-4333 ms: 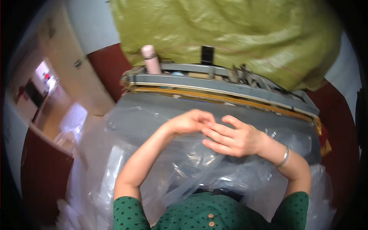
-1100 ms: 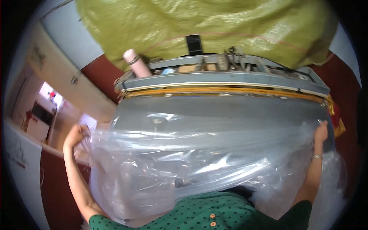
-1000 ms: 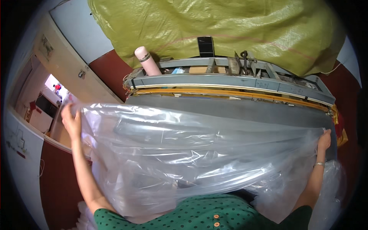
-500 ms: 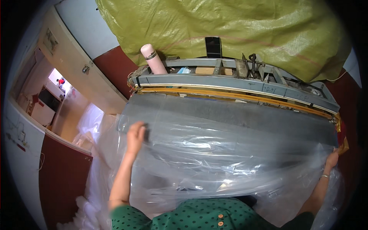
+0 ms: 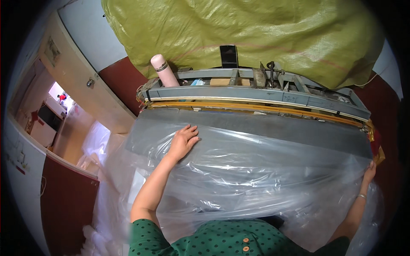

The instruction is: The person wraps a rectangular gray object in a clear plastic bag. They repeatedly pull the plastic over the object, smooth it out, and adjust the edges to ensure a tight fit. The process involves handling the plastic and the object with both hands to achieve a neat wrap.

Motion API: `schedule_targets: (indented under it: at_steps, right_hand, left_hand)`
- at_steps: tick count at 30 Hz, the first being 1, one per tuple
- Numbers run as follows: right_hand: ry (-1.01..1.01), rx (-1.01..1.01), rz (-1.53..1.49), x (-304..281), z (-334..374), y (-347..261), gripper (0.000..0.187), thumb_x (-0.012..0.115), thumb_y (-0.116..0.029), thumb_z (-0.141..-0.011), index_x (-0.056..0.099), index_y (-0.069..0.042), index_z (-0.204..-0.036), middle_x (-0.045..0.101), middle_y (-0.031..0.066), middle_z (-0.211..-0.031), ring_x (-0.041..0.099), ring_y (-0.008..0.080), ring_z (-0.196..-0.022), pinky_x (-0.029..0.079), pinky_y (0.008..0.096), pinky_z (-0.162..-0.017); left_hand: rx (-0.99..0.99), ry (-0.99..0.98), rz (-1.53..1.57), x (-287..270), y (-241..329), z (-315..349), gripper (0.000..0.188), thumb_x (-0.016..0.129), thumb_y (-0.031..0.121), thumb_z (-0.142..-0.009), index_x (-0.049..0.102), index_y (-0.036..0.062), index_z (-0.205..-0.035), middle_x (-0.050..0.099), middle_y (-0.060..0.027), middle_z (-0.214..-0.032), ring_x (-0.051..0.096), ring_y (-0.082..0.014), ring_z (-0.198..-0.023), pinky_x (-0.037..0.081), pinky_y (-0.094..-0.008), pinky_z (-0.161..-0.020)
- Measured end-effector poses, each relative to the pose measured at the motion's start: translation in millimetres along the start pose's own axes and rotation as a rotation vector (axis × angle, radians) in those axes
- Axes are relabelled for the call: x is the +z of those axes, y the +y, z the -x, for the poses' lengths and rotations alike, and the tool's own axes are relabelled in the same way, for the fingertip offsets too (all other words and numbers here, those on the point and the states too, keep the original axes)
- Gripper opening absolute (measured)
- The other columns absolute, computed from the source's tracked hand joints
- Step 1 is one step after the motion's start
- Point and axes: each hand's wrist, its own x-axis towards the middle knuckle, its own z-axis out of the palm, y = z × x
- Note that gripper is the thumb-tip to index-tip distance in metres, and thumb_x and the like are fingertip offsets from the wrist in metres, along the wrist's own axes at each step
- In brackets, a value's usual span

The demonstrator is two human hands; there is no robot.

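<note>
Partly, the shirt (image 5: 232,237) hid the sheet (image 5: 239,170).
It stretched left to right; left hand (image 5: 183,141) lay loosely open on it, right hand (image 5: 370,172) at its edge, grip unclear.

Left head-worn fisheye: looks down, forward; plastic sheet (image 5: 222,175) near, doorway (image 5: 70,134) farther, left.

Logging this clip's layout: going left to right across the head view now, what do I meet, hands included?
Door handle → left hand → black phone-like slab → dark hooked metal tool → right hand.
</note>
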Motion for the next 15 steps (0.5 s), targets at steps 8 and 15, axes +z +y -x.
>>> schedule_targets:
  at_steps: [8, 15]
  right_hand:
    - [-0.054, -0.012, -0.52, -24, 9, -31, 0.032, 0.053, -0.029, -0.09, 0.057, -0.002, -0.106, 0.054, 0.0002, -0.089, 0.049, 0.0076, -0.08, 0.041, 0.0215, -0.07]
    - [-0.144, 0.007, -0.551, -15, -6, -34, 0.028, 0.056, -0.025, -0.088, 0.06, -0.001, -0.103, 0.056, -0.0009, -0.086, 0.051, 0.0072, -0.078, 0.043, 0.0217, -0.068]
  left_hand:
    - [-0.091, 0.379, -0.087, 1, 0, -26, 0.034, 0.073, 0.018, -0.066, 0.063, 0.0104, -0.098, 0.05, -0.0087, -0.121, 0.038, -0.0316, -0.12, 0.03, -0.0423, -0.095]
    - [-0.223, -0.066, -0.026, -18, -16, -47, 0.017, 0.071, 0.018, -0.067, 0.061, 0.0114, -0.079, 0.056, -0.0048, -0.086, 0.047, -0.0264, -0.098, 0.034, -0.0387, -0.088]
